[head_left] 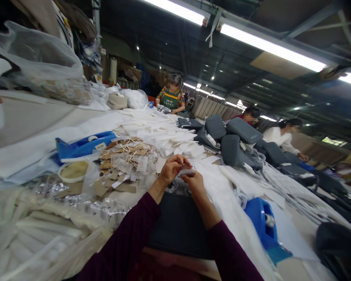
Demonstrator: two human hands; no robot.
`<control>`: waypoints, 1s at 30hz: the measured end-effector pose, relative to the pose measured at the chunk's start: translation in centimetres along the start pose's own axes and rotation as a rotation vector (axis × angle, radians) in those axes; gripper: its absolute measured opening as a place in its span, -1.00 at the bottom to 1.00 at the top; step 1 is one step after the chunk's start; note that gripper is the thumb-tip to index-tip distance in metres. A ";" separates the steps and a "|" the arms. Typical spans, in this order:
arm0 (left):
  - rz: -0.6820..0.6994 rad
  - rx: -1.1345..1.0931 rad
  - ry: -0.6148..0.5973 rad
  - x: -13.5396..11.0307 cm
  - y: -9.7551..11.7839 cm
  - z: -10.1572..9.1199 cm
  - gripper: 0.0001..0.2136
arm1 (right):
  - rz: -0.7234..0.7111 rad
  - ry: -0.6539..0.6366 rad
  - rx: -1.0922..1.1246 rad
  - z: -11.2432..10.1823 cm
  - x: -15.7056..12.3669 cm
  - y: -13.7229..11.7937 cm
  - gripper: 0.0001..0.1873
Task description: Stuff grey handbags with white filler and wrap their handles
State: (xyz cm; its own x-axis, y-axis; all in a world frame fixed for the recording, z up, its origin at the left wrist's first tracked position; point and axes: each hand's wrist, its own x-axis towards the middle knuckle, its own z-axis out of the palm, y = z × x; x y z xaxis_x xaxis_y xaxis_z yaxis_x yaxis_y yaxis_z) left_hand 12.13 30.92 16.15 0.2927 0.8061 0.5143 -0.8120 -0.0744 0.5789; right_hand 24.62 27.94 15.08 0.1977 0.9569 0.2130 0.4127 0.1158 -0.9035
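My left hand (171, 168) and my right hand (195, 182) meet above a dark flat item (178, 226) lying in front of me. Both pinch a small white piece (186, 171) between their fingertips, with fingers curled closed. Dark maroon sleeves cover both forearms. A heap of brown paper tags with strings (125, 160) lies just left of my left hand.
A blue tray (84, 146) and a round white dish (74, 171) sit to the left, clear plastic bags (32, 230) nearer me. White fabric pieces (163, 132) cover the long table, grey padded bags (240, 136) farther right. Another blue tool (261, 222) lies right. Three people work at the far side.
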 end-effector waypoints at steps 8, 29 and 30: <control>0.055 0.380 0.205 -0.5 -0.2 -0.8 -0.76 | -0.176 0.045 -0.063 -1.3 -3.9 -1.6 -0.84; -0.448 1.404 -0.206 -0.8 -1.5 -3.7 -0.61 | -0.796 -0.086 -0.648 -2.8 -11.7 -0.2 -0.67; -0.451 1.391 -0.213 -0.8 -1.6 -3.7 -0.60 | -0.799 -0.087 -0.648 -2.8 -11.7 -0.1 -0.67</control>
State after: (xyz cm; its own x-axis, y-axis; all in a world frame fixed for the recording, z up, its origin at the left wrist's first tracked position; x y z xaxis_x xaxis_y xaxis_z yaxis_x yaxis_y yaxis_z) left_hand 11.31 32.62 12.48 0.5497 0.8235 0.1403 0.4557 -0.4363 0.7759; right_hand 24.74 15.95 13.76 -0.3992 0.6825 0.6122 0.8005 0.5850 -0.1302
